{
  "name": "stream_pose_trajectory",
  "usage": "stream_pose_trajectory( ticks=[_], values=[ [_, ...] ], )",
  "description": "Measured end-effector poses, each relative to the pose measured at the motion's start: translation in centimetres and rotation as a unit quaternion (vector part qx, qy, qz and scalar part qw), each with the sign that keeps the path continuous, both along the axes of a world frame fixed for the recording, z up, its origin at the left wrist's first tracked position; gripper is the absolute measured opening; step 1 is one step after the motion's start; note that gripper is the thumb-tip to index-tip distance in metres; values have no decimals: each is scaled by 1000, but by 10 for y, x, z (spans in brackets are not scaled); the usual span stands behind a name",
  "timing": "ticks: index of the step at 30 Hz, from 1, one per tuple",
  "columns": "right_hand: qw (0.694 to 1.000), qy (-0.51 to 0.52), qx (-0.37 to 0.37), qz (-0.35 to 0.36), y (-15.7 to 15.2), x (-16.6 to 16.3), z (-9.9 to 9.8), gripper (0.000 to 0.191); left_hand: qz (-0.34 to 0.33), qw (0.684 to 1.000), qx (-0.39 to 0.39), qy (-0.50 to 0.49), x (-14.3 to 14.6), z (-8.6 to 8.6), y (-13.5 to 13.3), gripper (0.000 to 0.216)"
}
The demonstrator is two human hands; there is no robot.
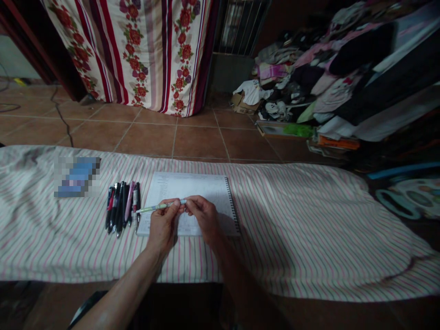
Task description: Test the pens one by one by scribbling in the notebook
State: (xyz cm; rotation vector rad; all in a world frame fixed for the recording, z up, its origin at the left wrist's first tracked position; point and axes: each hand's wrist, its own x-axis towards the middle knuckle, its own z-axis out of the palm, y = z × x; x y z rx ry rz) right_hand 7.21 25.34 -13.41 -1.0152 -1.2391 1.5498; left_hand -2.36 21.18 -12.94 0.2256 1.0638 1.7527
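Observation:
Both of my hands hold one slim, pale green pen (pixel 155 207) level above a spiral notebook (pixel 202 183). My left hand (pixel 164 222) pinches it near the middle, its tip end pointing left. The fingers of my right hand (pixel 205 217) are closed on the light blue end at the right. Lying open-faced, the notebook shows a page with faint lines or writing and has its black spiral along the right edge. Just left of it, several pens (pixel 120 206) lie side by side, mostly black, with a pink one (pixel 129 201) among them.
A striped cloth (pixel 295 220) covers the surface under the notebook. At the left lies a blurred-out flat blue object (pixel 77 178). Beyond are a tiled floor (pixel 192 135), a floral curtain (pixel 137 55) and a heap of clothes (pixel 309 73) at the right.

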Motion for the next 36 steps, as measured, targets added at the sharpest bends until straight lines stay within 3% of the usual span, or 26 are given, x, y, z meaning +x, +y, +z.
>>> stream_pose_trajectory(
  ticks=[5,9,21,27,31,36],
  values=[
    [999,-8,-37,12,-1,-1,1,28,-4,1000,-9,21,-1,3,-1,34],
    [999,-45,-13,-3,1,0,-3,37,-10,999,-16,42,-1,1,-1,36],
    [1000,-2,-16,-14,1,0,1,17,-9,999,-12,44,1,-1,0,33],
    [999,7,-39,5,1,1,-1,26,-6,1000,-8,26,0,-2,-1,33],
    [999,-41,-27,6,2,1,-4,35,-17,1000,-7,23,1,0,-1,34],
    [998,-55,-27,-12,3,0,-5,29,-15,999,-19,31,1,-1,-1,34]
  ],
)
